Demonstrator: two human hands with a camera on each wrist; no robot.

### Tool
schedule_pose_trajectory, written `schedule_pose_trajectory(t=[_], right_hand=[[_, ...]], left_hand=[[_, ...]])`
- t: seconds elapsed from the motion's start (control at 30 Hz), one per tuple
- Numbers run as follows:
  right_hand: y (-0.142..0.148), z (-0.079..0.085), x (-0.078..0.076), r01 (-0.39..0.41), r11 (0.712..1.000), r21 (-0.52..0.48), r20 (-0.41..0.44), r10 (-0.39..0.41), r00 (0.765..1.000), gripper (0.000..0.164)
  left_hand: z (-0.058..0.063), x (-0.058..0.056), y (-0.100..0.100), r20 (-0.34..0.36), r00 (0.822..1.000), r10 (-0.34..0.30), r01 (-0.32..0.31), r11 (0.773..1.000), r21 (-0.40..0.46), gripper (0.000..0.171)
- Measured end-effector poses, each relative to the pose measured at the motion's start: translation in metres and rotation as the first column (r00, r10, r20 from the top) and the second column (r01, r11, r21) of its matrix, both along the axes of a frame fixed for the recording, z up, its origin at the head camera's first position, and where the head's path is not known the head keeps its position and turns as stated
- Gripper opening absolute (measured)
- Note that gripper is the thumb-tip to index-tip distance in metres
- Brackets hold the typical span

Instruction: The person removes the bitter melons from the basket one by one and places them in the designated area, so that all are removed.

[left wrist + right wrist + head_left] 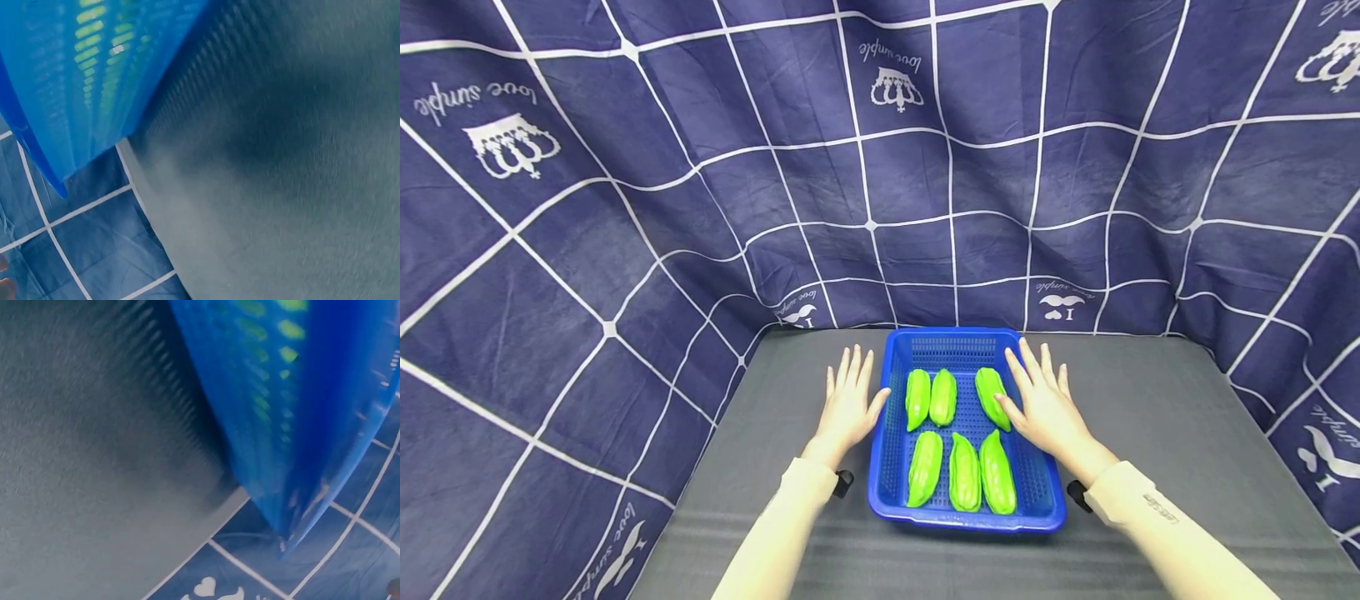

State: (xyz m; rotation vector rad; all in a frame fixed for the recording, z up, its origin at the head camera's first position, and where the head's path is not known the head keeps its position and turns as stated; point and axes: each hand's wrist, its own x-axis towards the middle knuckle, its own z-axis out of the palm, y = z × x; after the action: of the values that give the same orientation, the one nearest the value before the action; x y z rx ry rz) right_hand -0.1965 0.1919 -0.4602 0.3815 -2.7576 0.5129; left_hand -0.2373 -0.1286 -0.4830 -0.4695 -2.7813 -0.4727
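Note:
A blue plastic basket [962, 523] with perforated walls stands on the grey table. Inside lie several bright green, glossy, elongated vegetables with pointed ends, in a back row [943, 398] and a front row [965, 473]. To the left of the basket is my left hand [846, 410], fingers straight and spread, thumb by the rim. My right hand [1048, 410], also spread, is over the basket's right rim, its thumb overlapping one back vegetable [991, 396] in the head view. Neither hand holds anything; whether they touch the basket I cannot tell. Both wrist views show the basket's side wall [106, 119] close up.
The grey tabletop [760, 500] extends around the basket. A dark blue curtain [992, 183] with white grid lines hangs behind the table and at both sides. A dark wrist device [844, 483] sits at the left cuff, another [1078, 495] at the right.

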Motion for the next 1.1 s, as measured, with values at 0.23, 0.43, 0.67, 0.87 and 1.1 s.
schedule_pose_trajectory(t=[0.23,0.43,0.67,0.87,1.1], right_hand=[[-0.005,0.011,0.011,-0.003,0.996,-0.085,0.115,0.013,0.993,0.072],[-0.012,0.017,0.018,-0.017,0.986,-0.164,0.208,0.051,0.977,0.073],[-0.018,0.011,0.022,0.001,0.970,-0.242,0.285,0.070,0.956,0.075],[-0.025,0.011,0.024,0.035,0.953,-0.300,0.400,0.093,0.912,0.077],[-0.033,0.009,0.027,0.114,0.942,-0.316,0.518,0.070,0.852,0.076]], left_hand=[[-0.003,0.009,0.000,0.062,0.997,-0.036,0.030,0.994,0.107,0.066],[-0.007,0.015,-0.002,0.100,0.994,-0.046,0.028,0.984,0.174,0.065],[-0.008,0.019,0.000,0.127,0.990,-0.066,0.028,0.959,0.281,0.067],[-0.011,0.019,0.002,0.177,0.981,-0.078,0.017,0.945,0.325,0.067],[-0.019,0.021,0.004,0.210,0.974,-0.080,-0.003,0.930,0.367,0.064]])
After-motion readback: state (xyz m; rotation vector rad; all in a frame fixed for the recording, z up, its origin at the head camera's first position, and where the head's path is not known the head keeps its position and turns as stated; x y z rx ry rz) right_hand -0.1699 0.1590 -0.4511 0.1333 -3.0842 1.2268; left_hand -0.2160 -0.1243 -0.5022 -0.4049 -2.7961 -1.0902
